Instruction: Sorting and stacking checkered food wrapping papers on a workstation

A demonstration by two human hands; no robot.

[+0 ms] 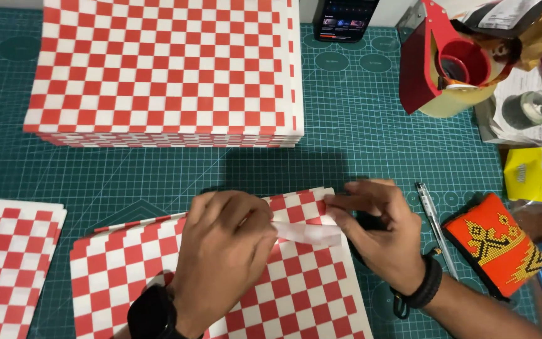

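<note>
Head view, looking down on the table [359, 144], covered by a green gridded cutting mat.

Left hand [224, 251]: fingers curled, pinching one end of a short strip of clear tape [308, 232]. Black watch on that wrist.

Right hand [377, 229]: fingers pinched on the other end of the same strip. Black band on that wrist. The strip spans the gap between the two hands, just above the small stack of red-and-white checked paper sheets [296, 289] at the near edge of the table, centre. Cannot tell whether the strip touches the top sheet.

Tall stack of checked sheets [164, 69] sits at the far edge, left of centre. A third stack [7, 263] lies at the near left corner.

Red tape dispenser [446, 63] at the far right corner. Dark phone [344, 19] at the far edge, between tall stack and dispenser. Pen [435, 226] lies just right of the right hand; orange beaded pouch [494, 242] beside it. Yellow packet [534, 174] at the right edge.
</note>
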